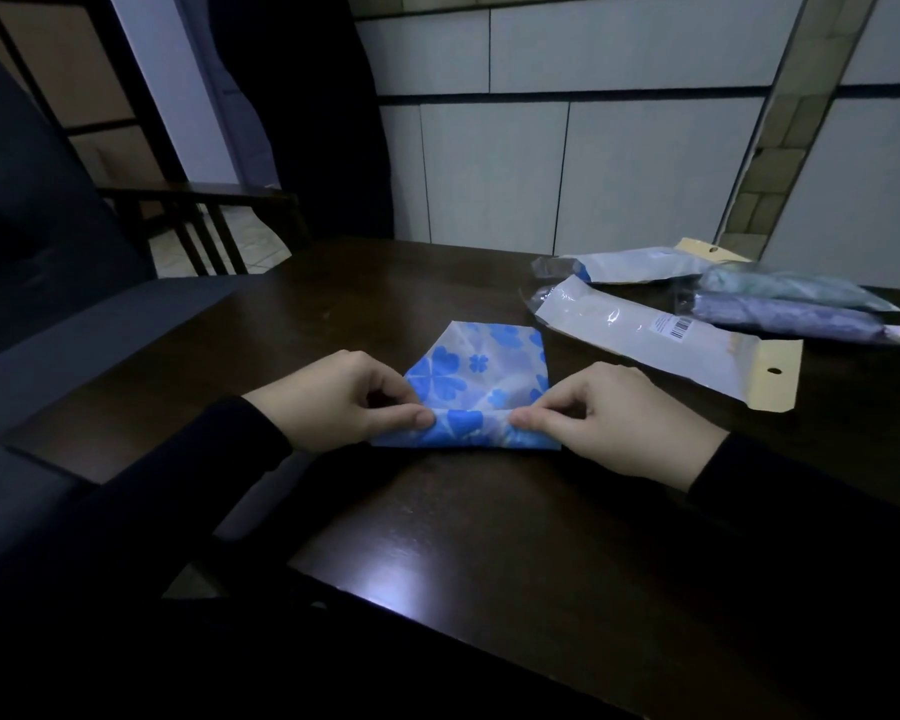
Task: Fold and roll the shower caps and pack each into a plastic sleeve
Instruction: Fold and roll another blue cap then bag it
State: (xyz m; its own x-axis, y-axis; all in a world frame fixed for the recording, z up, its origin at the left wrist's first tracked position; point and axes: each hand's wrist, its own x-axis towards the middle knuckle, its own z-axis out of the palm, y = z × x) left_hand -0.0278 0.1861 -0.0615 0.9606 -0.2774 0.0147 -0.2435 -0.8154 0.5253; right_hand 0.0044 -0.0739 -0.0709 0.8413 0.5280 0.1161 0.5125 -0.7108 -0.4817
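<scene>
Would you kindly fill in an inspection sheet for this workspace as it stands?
Surface: dark wooden table, glossy, with a light glare near the front edge.
Job's things: blue flower-print shower cap folded flat, near edge being rolled; empty plastic sleeve with barcode label to its right; another sleeve behind; two packed sleeves, one green, one purple.
Clutter: nothing seen.
Hands: left hand and right hand each pinch the cap's near edge.
Cables: nothing seen.
Surroundings: dark chair on the left, panelled wall behind.
</scene>
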